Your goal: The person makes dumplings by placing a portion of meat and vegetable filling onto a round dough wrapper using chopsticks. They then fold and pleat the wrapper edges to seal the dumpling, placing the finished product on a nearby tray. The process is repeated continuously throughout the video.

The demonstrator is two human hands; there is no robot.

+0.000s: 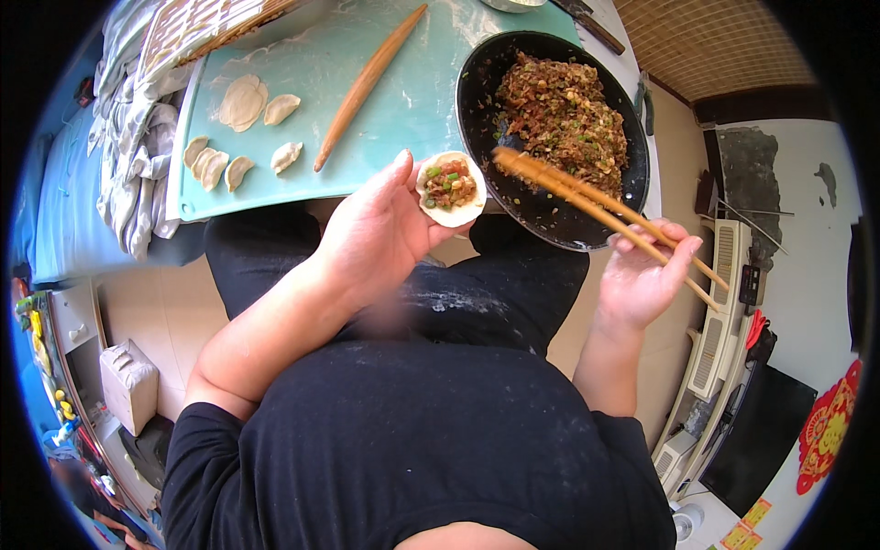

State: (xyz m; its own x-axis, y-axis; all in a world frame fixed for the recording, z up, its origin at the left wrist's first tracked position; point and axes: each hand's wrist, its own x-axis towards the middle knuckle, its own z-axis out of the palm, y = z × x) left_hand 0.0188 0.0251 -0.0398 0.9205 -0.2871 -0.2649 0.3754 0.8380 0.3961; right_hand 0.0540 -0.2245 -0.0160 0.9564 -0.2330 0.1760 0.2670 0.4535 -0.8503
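Observation:
On my left hand rests a round dumpling wrapper topped with a mound of chopped meat and green onion filling. My right hand grips a pair of wooden chopsticks, whose tips reach over the left part of a black pan. Inside that pan lies a large heap of brown filling flecked with green. To the left, several folded dumplings and a small stack of flat wrappers lie on a floured green board.
A tapered wooden rolling pin lies slantwise on the board. Beyond its upper left is a woven tray, near crumpled striped cloth. A metal bowl and a dark-handled tool sit at the far edge.

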